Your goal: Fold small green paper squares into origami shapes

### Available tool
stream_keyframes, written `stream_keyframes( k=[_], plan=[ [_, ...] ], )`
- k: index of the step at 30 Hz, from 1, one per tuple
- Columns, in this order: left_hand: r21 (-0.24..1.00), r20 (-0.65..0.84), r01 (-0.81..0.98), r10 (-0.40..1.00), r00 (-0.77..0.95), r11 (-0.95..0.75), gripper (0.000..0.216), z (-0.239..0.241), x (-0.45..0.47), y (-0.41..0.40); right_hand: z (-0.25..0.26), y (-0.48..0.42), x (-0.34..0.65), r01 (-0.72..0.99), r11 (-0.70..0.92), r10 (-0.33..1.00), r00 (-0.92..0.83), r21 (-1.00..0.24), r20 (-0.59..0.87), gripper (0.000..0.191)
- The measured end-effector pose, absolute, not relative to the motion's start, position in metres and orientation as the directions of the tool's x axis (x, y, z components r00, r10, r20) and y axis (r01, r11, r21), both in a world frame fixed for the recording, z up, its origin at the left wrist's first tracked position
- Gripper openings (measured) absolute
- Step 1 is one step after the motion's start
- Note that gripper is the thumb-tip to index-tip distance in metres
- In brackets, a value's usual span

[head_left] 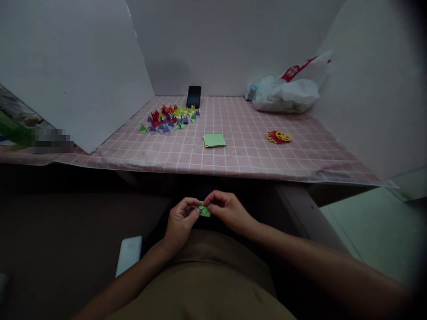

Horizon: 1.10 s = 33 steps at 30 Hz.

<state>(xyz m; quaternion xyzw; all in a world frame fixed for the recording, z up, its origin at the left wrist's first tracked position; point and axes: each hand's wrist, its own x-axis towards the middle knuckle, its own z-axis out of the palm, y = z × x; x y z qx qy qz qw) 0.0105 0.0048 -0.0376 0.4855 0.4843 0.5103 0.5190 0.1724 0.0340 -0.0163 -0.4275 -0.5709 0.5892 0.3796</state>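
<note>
A small piece of folded green paper (205,212) is held over my lap, below the table's front edge. My left hand (182,221) pinches its left side between thumb and fingers. On the other side, my right hand (230,211) has thumb and forefinger closed on the paper's upper right part. Fingertips hide some of the folds. Beyond my hands, a stack of square paper sheets (215,140), light green on top, lies on the table. Many small folded paper cranes (163,121) in red, orange, yellow, green and purple cluster at the table's left.
The table has a pink checked cloth (240,162). A dark phone (194,97) leans by the back wall. At the right are a white plastic bag (287,95) and red and yellow cut-out pieces (279,137). A white device (129,254) lies beside my left forearm. White panels enclose the table.
</note>
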Motion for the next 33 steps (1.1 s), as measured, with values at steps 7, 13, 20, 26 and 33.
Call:
stream_keyframes(
  k=[7, 13, 20, 26, 33],
  plan=[
    [0.999, 0.016, 0.044, 1.000, -0.014, -0.016, 0.005, -0.0369, 0.0073, 0.0044, -0.0157, 0.0327, 0.1711, 0.053, -0.050, 0.939, -0.337, -0.997, -0.065, 0.005],
    [0.999, 0.020, 0.046, 1.000, 0.008, -0.020, 0.008, -0.0324, 0.0075, 0.0022, -0.0172, 0.0335, 0.1708, 0.062, -0.016, 0.947, -0.320, -0.998, -0.035, 0.004],
    [0.997, -0.048, -0.067, 0.999, -0.021, 0.047, 0.011, -0.0361, 0.0137, 0.0047, -0.0156, 0.0333, 0.1697, -0.037, -0.073, 0.934, -0.352, -0.997, -0.056, 0.008],
    [0.997, -0.017, -0.079, 0.997, -0.070, 0.012, 0.009, -0.0383, 0.0130, 0.0045, -0.0200, 0.0327, 0.1684, -0.035, -0.135, 0.921, -0.372, -0.990, -0.112, 0.024],
    [0.999, -0.012, -0.048, 0.999, -0.053, 0.010, 0.009, -0.0370, 0.0124, 0.0034, -0.0184, 0.0324, 0.1691, -0.003, -0.217, 0.900, -0.389, -0.976, -0.199, 0.018]
  ],
)
